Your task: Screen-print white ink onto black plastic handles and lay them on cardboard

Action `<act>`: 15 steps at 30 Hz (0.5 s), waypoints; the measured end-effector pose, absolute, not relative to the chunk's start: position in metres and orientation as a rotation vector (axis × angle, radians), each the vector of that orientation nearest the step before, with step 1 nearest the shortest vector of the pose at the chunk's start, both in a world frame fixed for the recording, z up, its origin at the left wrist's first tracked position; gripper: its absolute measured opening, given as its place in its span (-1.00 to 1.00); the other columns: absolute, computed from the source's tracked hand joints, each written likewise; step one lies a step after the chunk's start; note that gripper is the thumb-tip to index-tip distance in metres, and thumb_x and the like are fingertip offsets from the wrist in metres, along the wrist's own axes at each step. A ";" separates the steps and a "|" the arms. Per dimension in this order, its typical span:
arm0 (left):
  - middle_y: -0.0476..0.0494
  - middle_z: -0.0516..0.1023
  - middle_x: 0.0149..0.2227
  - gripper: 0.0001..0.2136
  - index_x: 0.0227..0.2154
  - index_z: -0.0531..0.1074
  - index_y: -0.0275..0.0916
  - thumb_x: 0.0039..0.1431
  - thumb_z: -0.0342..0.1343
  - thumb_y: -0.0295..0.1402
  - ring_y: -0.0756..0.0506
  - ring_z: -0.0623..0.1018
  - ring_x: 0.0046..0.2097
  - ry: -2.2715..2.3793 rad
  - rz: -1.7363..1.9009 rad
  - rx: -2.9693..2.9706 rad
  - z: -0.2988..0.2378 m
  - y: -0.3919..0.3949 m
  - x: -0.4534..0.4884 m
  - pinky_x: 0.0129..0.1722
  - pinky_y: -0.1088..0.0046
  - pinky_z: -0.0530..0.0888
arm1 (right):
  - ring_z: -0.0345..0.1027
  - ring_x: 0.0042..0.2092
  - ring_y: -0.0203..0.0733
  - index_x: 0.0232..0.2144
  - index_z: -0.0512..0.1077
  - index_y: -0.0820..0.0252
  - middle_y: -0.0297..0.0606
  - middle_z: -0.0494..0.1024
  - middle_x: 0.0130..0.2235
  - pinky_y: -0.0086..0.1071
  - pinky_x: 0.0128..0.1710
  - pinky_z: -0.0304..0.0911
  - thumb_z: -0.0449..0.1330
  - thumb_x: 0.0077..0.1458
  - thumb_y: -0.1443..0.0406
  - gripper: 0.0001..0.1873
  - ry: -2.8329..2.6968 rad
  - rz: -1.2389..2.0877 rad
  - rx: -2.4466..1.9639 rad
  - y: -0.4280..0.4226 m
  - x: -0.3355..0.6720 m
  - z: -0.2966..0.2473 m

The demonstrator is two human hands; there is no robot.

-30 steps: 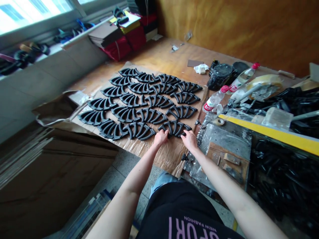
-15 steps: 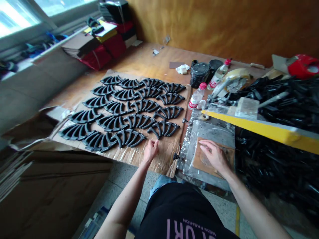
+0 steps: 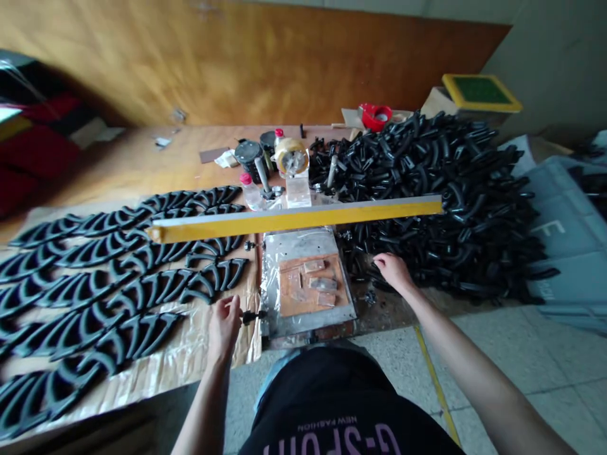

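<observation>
Right hand (image 3: 394, 272) had moved, in head view, to loose pieces (image 3: 446, 164) heaped at the right end of the bench (image 3: 137, 158); its curled fingers' hold was unclear. Left hand (image 3: 224, 328), loosely curled, seemed empty near front edge. Fan-shaped rows (image 3: 164, 287) already lay leftward.

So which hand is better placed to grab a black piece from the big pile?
Probably the right hand: it's beside the big pile. The left hand is farther off, across the metal plate, over the cardboard.
</observation>
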State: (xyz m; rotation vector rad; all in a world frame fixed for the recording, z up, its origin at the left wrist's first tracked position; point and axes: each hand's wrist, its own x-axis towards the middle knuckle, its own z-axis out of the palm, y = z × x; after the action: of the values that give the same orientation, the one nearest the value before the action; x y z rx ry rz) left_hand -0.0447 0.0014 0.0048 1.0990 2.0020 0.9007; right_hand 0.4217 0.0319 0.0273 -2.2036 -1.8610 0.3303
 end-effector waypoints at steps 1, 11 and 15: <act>0.02 0.42 -0.58 -0.54 -0.22 0.38 -0.26 0.08 0.01 0.08 0.00 0.38 -0.59 1.976 0.902 1.106 0.012 0.006 -0.036 -0.61 0.54 0.32 | 0.46 -0.11 -0.17 -0.15 0.53 0.14 -0.21 0.60 -0.14 -0.35 -0.07 0.28 0.09 0.19 0.35 -0.75 -1.902 0.349 -2.211 0.036 0.411 0.021; 0.07 0.36 -0.61 -0.60 -0.25 0.40 -0.25 0.10 0.05 0.03 0.03 0.34 -0.61 1.845 0.984 1.092 0.034 0.005 -0.004 -0.63 0.58 0.28 | 0.45 -0.12 -0.07 -0.14 0.43 0.22 -0.06 0.55 -0.14 -0.33 -0.21 0.27 0.14 0.20 0.15 -0.72 -1.905 0.304 -2.417 0.064 0.370 0.013; 0.08 0.35 -0.62 -0.65 -0.28 0.39 -0.25 0.12 0.07 -0.02 0.04 0.33 -0.60 1.856 1.056 1.077 0.037 0.002 -0.015 -0.62 0.59 0.27 | 0.44 -0.11 -0.06 0.02 0.31 0.28 -0.04 0.53 -0.11 -0.28 -0.15 0.29 0.11 0.21 0.32 -0.67 -1.798 0.328 -2.218 0.052 0.369 0.033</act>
State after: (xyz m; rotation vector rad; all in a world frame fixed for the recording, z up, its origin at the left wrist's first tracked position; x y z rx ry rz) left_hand -0.0148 0.0024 0.0373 1.0771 1.8563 1.0564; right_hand 0.3686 0.0525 0.0330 -2.2177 -1.7984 0.3280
